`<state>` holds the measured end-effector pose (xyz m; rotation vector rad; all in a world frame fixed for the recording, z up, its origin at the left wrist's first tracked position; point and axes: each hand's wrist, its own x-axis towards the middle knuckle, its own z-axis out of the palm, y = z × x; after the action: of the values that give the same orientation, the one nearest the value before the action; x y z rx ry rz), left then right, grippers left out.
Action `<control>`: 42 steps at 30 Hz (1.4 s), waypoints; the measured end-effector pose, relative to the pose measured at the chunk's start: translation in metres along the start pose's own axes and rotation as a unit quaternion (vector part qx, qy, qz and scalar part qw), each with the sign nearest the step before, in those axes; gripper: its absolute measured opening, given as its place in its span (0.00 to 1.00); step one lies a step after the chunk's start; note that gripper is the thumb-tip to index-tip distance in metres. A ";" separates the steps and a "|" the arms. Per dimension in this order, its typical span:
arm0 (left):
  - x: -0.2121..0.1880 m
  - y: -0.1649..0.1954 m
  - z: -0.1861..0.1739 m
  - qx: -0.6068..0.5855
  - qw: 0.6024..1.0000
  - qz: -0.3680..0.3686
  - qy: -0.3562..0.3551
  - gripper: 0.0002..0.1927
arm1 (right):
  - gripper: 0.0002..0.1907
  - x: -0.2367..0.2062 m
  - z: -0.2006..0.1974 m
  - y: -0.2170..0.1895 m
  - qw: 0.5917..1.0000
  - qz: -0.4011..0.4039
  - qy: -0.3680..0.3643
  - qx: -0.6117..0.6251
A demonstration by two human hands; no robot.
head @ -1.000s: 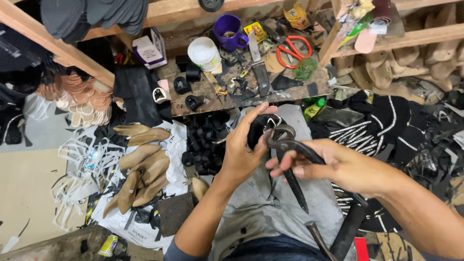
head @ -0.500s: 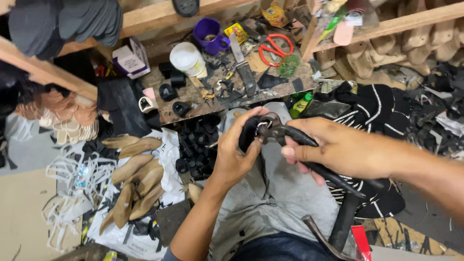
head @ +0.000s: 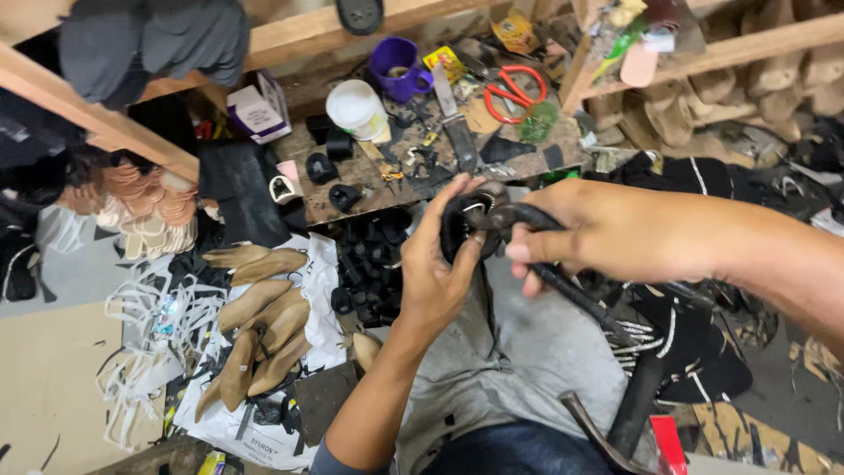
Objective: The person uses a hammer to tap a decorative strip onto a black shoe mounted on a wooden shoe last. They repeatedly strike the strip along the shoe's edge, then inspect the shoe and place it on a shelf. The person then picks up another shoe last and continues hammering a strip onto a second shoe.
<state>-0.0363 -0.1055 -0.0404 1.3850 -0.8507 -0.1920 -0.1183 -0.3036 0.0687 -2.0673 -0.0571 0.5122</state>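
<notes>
As left hand cups it | shoe piece: black, rounded, small

Purple cup; red-handled scissors; tan shoe lasts.

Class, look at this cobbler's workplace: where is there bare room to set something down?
Bare floor shows at the lower left, bordered by the white straps and wooden shoe forms. The grey cloth on the lap, below both hands, is free. The wooden bench with scissors and purple cup is crowded.
</notes>
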 end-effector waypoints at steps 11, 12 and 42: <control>-0.010 -0.012 -0.010 -0.054 0.995 -0.042 0.066 0.31 | 0.13 0.041 0.070 0.028 0.944 -0.147 0.245 -0.166; -0.011 -0.013 -0.011 -0.061 0.995 -0.035 0.069 0.30 | 0.14 0.041 0.069 0.033 0.940 -0.153 0.242 -0.182; -0.010 0.015 0.001 -0.016 0.997 -0.061 0.040 0.21 | 0.14 0.000 0.060 0.004 0.923 0.003 0.203 -0.326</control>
<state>-0.0487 -0.0969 -0.0308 1.4066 -0.6947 -0.2405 -0.1417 -0.2567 0.0382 -2.7905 0.0298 0.0436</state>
